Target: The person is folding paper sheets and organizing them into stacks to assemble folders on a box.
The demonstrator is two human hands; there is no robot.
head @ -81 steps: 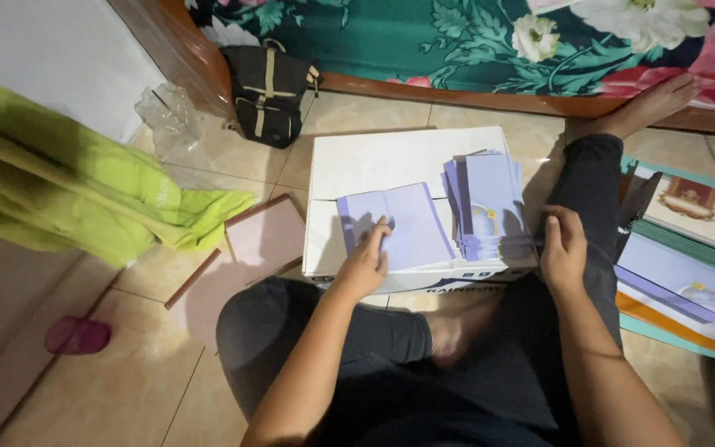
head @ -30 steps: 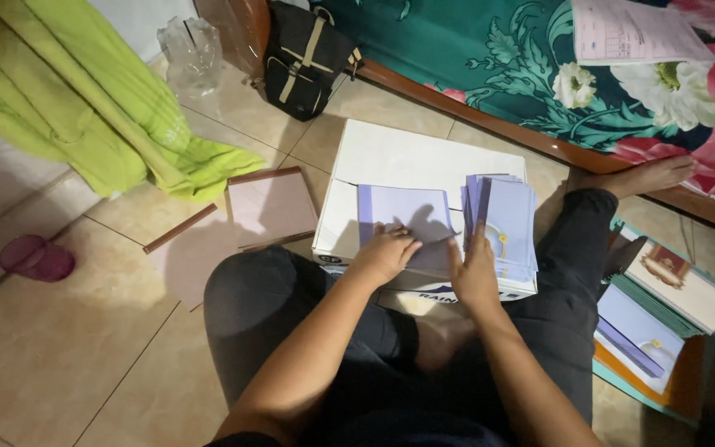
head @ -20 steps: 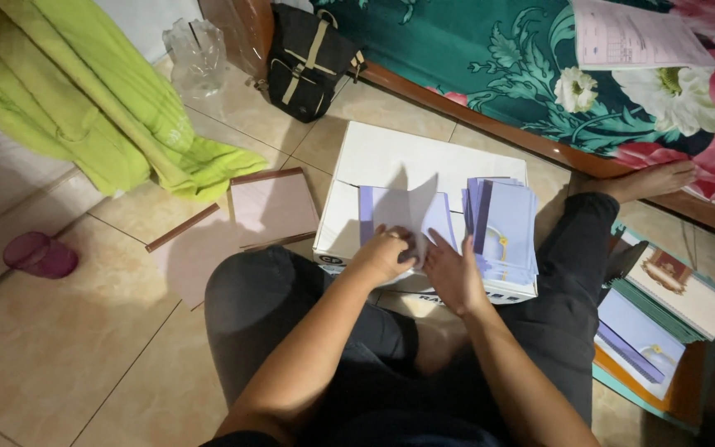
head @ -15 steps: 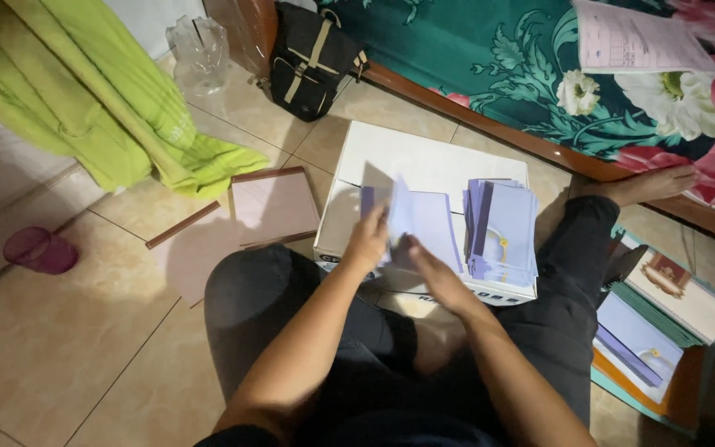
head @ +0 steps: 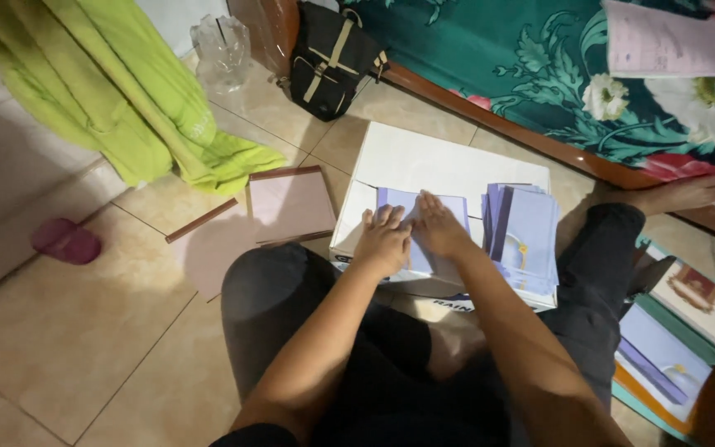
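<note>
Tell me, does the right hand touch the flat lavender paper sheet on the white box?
Touching. In the head view the right hand lies flat on the lavender paper sheet, no gap visible.

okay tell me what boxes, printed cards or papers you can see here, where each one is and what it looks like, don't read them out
Flat white cardboard box: on the floor before the knees, under both hands.
Folded lilac card: on the box, pressed by the left hand and right hand.
Stack of lilac cards: box's right side.
Pale pink printed sheet: on the floral bedspread.
</note>
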